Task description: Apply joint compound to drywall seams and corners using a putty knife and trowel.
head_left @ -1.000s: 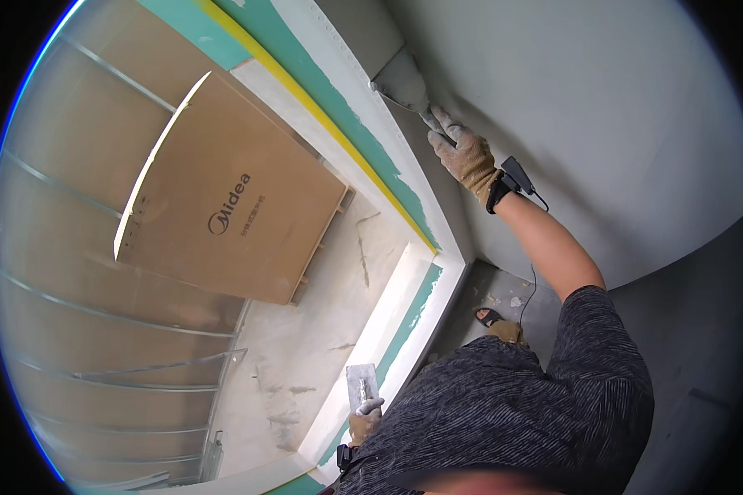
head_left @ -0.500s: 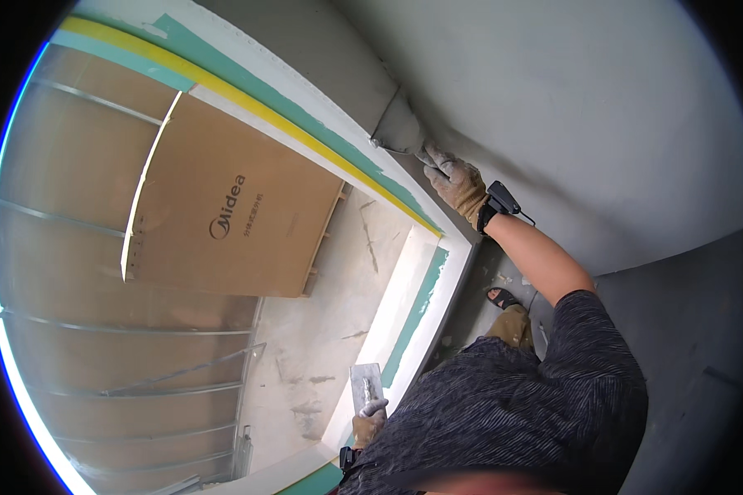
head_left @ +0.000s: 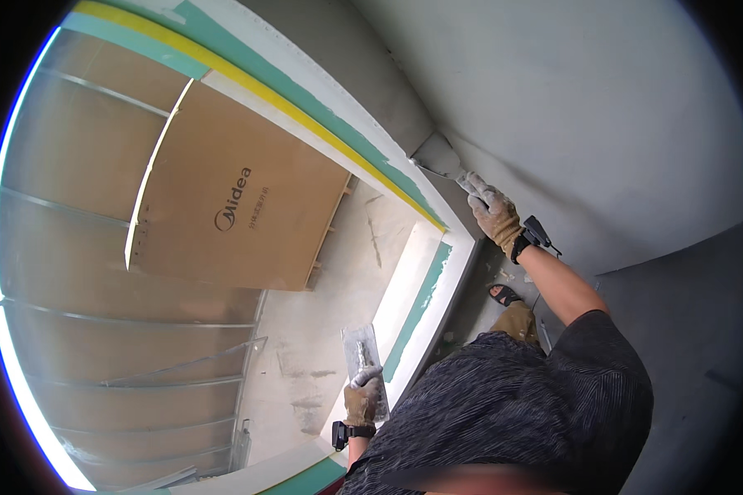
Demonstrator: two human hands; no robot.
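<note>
My gloved right hand (head_left: 495, 216) is closed on the handle of a wide putty knife (head_left: 437, 155), whose blade lies against the grey strip (head_left: 388, 99) where the pale wall (head_left: 586, 115) meets the white edge of the opening. My gloved left hand (head_left: 362, 400), lower in the view, grips a rectangular steel trowel (head_left: 357, 345) with a greyish coating on it, held in front of the lower white and green band of the frame.
A large cardboard box (head_left: 231, 140) on a pallet stands beyond the opening, beside metal framing (head_left: 124, 309) on a pale floor (head_left: 297, 346). Green board (head_left: 413, 322) and a yellow strip (head_left: 305, 120) line the opening. My sandalled foot (head_left: 504, 294) is below on the grey floor.
My right hand and the putty knife have moved down and rightward along the grey strip. My left hand with the trowel has risen a little. The view has shifted slightly.
</note>
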